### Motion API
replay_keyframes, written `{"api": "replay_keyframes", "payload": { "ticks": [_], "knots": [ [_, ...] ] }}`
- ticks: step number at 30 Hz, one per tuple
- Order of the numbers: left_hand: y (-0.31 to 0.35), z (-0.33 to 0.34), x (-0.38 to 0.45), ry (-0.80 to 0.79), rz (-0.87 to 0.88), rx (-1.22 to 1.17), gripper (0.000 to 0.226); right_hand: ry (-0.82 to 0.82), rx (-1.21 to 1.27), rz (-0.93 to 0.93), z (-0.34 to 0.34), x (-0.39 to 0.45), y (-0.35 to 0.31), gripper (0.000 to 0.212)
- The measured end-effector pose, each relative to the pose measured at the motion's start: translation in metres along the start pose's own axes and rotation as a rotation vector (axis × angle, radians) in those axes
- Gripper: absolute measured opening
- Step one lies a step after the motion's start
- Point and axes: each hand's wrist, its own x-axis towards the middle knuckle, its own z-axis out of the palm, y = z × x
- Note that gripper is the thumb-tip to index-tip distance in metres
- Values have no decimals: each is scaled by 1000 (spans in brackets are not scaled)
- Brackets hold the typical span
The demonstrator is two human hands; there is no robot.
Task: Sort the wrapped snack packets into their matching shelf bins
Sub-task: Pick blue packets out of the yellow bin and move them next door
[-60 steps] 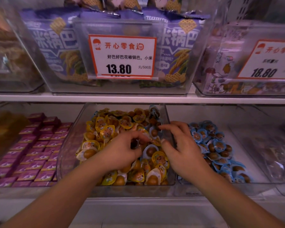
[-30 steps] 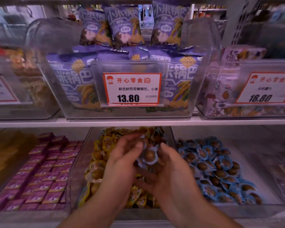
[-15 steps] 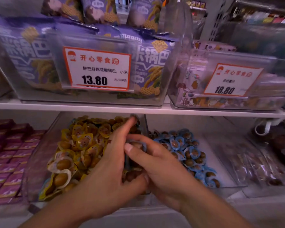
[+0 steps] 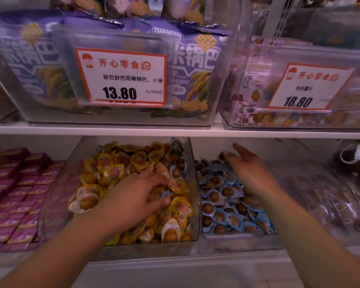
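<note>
The left hand (image 4: 137, 196) lies palm down on the heap of yellow packets (image 4: 112, 173) in the middle clear bin (image 4: 193, 183) on the lower shelf, its fingers spread a little and bent down into the pile near the bin's right wall; whether they pinch a packet there cannot be told, since the fingertips sink among the wrappers. A few blue-edged packets (image 4: 176, 171) sit mixed into the yellow heap along that right wall, just beyond the fingertips. The right hand (image 4: 247, 169) hovers over the next bin (image 4: 237, 240) to the right, above the blue packets (image 4: 227, 204) that fill its left part; its fingers are stretched out and loosely apart, blurred, and nothing shows between them. To the left of the yellow bin lie rows of small purple boxes (image 4: 19, 194). On the upper shelf (image 4: 175, 130) stands a clear bin of purple snack bags (image 4: 195, 69) with a white price tag (image 4: 123, 77) reading 13.80, and beside it on the right another clear bin with a second tag (image 4: 308, 88) reading 18.80. At the far right of the lower shelf lie clear bags (image 4: 330, 204) of something dark.
</note>
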Motion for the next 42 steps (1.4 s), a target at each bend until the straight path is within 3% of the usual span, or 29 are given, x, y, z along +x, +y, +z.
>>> {"api": "replay_keyframes", "payload": {
  "ticks": [3,5,7,11,14,16,18,20,23,27,31,37,40,42],
  "knots": [
    [-4,-1,5,-102,-40,248,68,24,-170,-222,16,-17,1,27],
    [-2,-2,7,-115,-63,313,72,2,-47,-315,28,-32,-5,16],
    [1,-4,8,-102,-65,331,68,-96,69,-362,42,-49,-13,21],
    [-2,-11,16,162,-24,156,42,-169,36,-440,71,-72,-12,48],
    [0,-13,54,379,-70,15,45,-103,169,-431,70,-70,-14,43],
    [3,-11,92,242,-137,34,54,-91,168,-420,69,-70,-15,46],
    [5,-5,123,53,-138,77,44,-93,168,-394,70,-70,-14,42],
    [2,2,141,-33,-104,93,32,-117,178,-366,71,-70,-11,45],
    [-3,8,149,-62,-90,98,24,-131,168,-362,71,-67,-10,52],
    [2,9,149,-105,-151,163,54,-127,151,-365,70,-67,-8,52],
    [2,15,144,-197,-92,232,56,-140,141,-382,70,-67,-8,53],
    [-7,9,132,-36,-91,-145,31,-136,139,-369,70,-67,-7,60],
    [-4,8,128,-16,-96,-298,34,-129,134,-365,71,-66,-6,62],
    [-5,6,122,-70,-52,-243,41,-128,133,-365,72,-65,-6,61]
  ]
}}
